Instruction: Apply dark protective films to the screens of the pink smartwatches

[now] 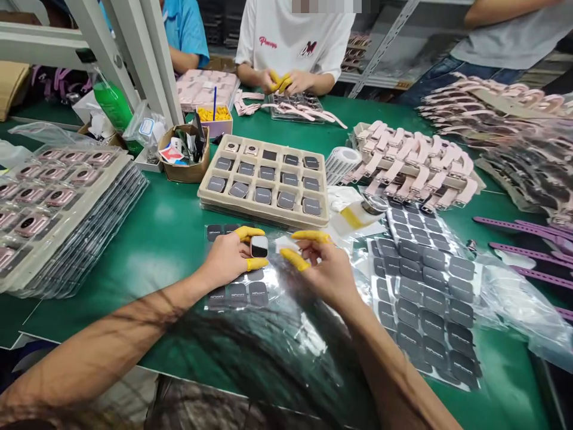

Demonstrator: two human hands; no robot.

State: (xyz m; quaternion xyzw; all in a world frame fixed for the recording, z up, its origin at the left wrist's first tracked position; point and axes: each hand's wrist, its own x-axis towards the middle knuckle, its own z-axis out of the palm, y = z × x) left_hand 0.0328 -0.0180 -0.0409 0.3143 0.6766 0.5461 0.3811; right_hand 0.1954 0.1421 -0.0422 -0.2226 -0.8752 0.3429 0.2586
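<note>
Between its yellow-covered thumb and finger, my left hand (228, 255) grips a small square watch body (259, 246) with a dark, shiny face. To its right, my right hand (320, 257) has yellow covers on thumb and forefinger and pinches a small white cloth or paper (286, 243). The two hands are apart. Under my left hand lies a clear sheet of dark square stickers (237, 294). Just beyond the hands stands a beige tray (264, 214) of compartments; most hold dark-covered squares, and two at the back left hold uncovered watch bodies.
Stacked trays of pink watches (58, 197) stand at left, near a cardboard box (185, 170) and green bottle (110, 98). At right are sticker sheets (432, 298), pink straps (412, 161) and purple straps (532, 245). Across the table, a person in white (295, 42) handles straps.
</note>
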